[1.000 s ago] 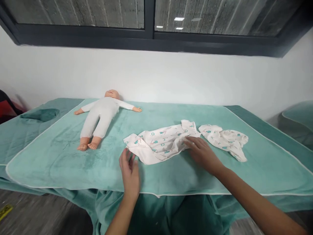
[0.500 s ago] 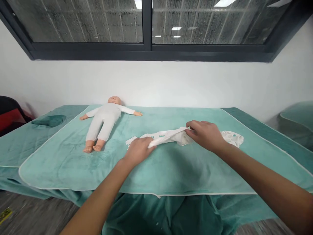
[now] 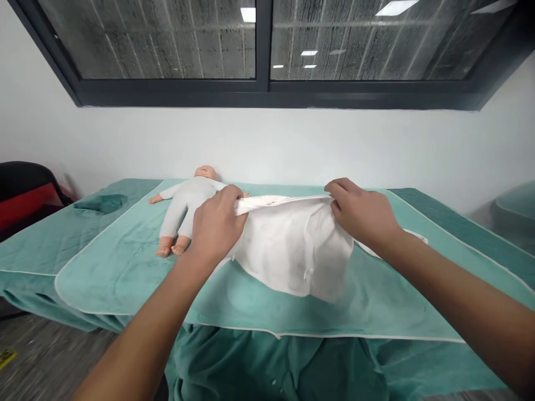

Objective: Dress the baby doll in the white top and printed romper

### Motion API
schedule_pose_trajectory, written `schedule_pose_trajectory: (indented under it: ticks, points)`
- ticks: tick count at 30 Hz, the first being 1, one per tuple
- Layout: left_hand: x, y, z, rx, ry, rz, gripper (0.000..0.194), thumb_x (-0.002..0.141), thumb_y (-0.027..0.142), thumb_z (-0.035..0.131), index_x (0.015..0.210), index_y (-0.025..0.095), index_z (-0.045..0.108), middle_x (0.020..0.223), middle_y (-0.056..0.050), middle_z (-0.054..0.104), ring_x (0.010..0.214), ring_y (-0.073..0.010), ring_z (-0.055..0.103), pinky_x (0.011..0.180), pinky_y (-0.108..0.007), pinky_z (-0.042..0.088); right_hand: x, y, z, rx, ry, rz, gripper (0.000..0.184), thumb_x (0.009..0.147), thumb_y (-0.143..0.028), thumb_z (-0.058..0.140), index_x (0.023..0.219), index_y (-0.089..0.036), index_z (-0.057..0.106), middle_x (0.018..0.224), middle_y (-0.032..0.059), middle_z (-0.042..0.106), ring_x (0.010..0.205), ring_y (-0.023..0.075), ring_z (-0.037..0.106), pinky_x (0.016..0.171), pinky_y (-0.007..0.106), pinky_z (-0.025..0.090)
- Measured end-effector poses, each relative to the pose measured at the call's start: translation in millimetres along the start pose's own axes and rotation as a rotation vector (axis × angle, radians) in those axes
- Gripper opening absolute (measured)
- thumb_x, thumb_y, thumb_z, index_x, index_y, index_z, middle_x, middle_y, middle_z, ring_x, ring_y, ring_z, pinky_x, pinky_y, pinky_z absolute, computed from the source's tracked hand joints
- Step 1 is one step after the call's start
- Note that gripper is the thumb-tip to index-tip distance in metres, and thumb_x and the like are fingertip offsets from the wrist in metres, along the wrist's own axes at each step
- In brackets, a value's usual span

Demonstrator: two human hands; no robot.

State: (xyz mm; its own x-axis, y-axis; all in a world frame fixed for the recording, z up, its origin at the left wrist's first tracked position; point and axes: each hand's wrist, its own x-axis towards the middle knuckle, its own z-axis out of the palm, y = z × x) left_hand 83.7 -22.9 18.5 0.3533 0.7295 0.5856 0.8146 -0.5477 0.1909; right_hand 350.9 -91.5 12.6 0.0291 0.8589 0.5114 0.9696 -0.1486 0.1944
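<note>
Stretched between both hands is a white baby garment (image 3: 288, 239), its top edge raised off the bed and the rest hanging down in front. My left hand (image 3: 219, 223) is closed on the left end of that edge. At the other end, my right hand (image 3: 359, 209) pinches the cloth between thumb and fingers. A white part of the garment also lies beyond my right wrist. To the left, a baby doll (image 3: 188, 200) in a white suit lies on its back; my left hand partly covers its leg and arm.
A light green mat (image 3: 112, 278) covers the bed, with darker green bedding (image 3: 42, 234) around it. A white wall (image 3: 267, 145) and a dark-framed window (image 3: 263, 92) rise behind. A red and black object (image 3: 29, 195) stands at far left, a pale green rounded form (image 3: 518, 200) at far right.
Both hands have risen, lifting the garment's edge, and its white cloth now hangs open below them. The view has shifted slightly; the doll lies as before.
</note>
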Motion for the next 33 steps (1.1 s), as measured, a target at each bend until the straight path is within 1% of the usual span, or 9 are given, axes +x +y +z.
schedule_pose_trajectory:
  ticks: [3, 8, 12, 16, 19, 23, 27, 29, 33]
  points:
    - [-4, -1, -5.1, -0.010, -0.029, -0.052, 0.023, 0.087, 0.037, 0.054, 0.104, 0.022, 0.055, 0.086, -0.002, 0.068, 0.077, -0.0225, 0.062, 0.063, -0.029, 0.039, -2, -1, 2, 0.042, -0.050, -0.026, 0.037, 0.086, -0.011, 0.036, 0.108, -0.024, 0.062, 0.127, 0.0047, 0.059, 0.071, 0.0155, 0.057, 0.049, 0.029, 0.024]
    - [-5, 3, -14.8, -0.072, -0.119, 0.060, 0.035, 0.091, 0.054, 0.045, 0.094, 0.023, 0.059, 0.077, 0.000, 0.065, 0.073, -0.0209, 0.061, 0.063, -0.029, 0.040, -1, -10, -1, 0.259, -0.227, 0.014, 0.030, 0.090, -0.025, 0.037, 0.102, -0.028, 0.064, 0.096, 0.0010, 0.068, 0.075, 0.0173, 0.059, 0.055, 0.027, 0.031]
    - [-5, 9, -14.4, -0.112, -0.037, 0.164, 0.033, 0.097, 0.044, 0.037, 0.094, 0.020, 0.061, 0.087, -0.002, 0.064, 0.080, -0.0183, 0.060, 0.069, -0.029, 0.043, -3, -25, 2, 0.267, -0.344, -0.049, 0.024, 0.091, -0.034, 0.038, 0.095, -0.029, 0.062, 0.077, -0.0004, 0.066, 0.065, 0.0166, 0.055, 0.053, 0.026, 0.028]
    - [-8, 12, -12.4, -0.172, 0.036, 0.243, 0.031, 0.099, 0.037, 0.037, 0.111, 0.024, 0.062, 0.099, -0.002, 0.062, 0.088, -0.0152, 0.060, 0.070, -0.025, 0.045, -7, -38, 7, 0.351, -0.349, -0.077, 0.020, 0.089, -0.040, 0.044, 0.099, -0.028, 0.056, 0.076, -0.0018, 0.065, 0.062, 0.0150, 0.054, 0.052, 0.025, 0.027]
    - [-10, 8, -12.6, -0.080, 0.128, 0.242, 0.032, 0.098, 0.036, 0.040, 0.122, 0.028, 0.059, 0.103, -0.002, 0.061, 0.085, -0.0145, 0.060, 0.063, -0.024, 0.043, -6, -41, 12, 0.332, -0.346, -0.073, 0.021, 0.090, -0.041, 0.043, 0.102, -0.027, 0.054, 0.073, -0.0015, 0.064, 0.061, 0.0160, 0.053, 0.052, 0.026, 0.026]
    - [-11, 1, -14.0, 0.086, 0.214, 0.225, 0.030, 0.096, 0.032, 0.043, 0.121, 0.029, 0.060, 0.102, -0.005, 0.060, 0.082, -0.0163, 0.057, 0.056, -0.024, 0.038, 1, -33, 13, 0.158, -0.214, 0.035, 0.020, 0.089, -0.027, 0.039, 0.101, -0.025, 0.055, 0.074, 0.0015, 0.063, 0.059, 0.0175, 0.051, 0.052, 0.028, 0.022]
    - [-14, 3, -19.6, 0.079, 0.232, 0.190, 0.029, 0.096, 0.034, 0.044, 0.117, 0.027, 0.062, 0.087, -0.004, 0.055, 0.075, -0.0159, 0.054, 0.056, -0.025, 0.037, 5, -25, 4, 0.157, 0.078, 0.071, 0.018, 0.086, -0.025, 0.042, 0.097, -0.021, 0.055, 0.095, 0.0065, 0.062, 0.072, 0.0187, 0.054, 0.052, 0.027, 0.023]
    - [-17, 8, -25.3, 0.069, 0.203, 0.155, 0.028, 0.095, 0.035, 0.045, 0.114, 0.028, 0.064, 0.089, -0.004, 0.054, 0.073, -0.0155, 0.053, 0.054, -0.025, 0.037, 4, -24, -3, 0.207, 0.175, 0.067, 0.018, 0.085, -0.024, 0.042, 0.099, -0.020, 0.053, 0.101, 0.0074, 0.060, 0.073, 0.0185, 0.053, 0.053, 0.027, 0.025]
    - [-19, 17, -36.3, 0.102, 0.024, 0.128, 0.027, 0.094, 0.034, 0.043, 0.108, 0.028, 0.066, 0.094, -0.004, 0.054, 0.068, -0.0147, 0.052, 0.052, -0.026, 0.036, 0, -28, -15, 0.263, 0.285, 0.033, 0.022, 0.082, -0.017, 0.041, 0.101, -0.020, 0.053, 0.111, 0.0097, 0.059, 0.083, 0.0214, 0.054, 0.055, 0.029, 0.029]
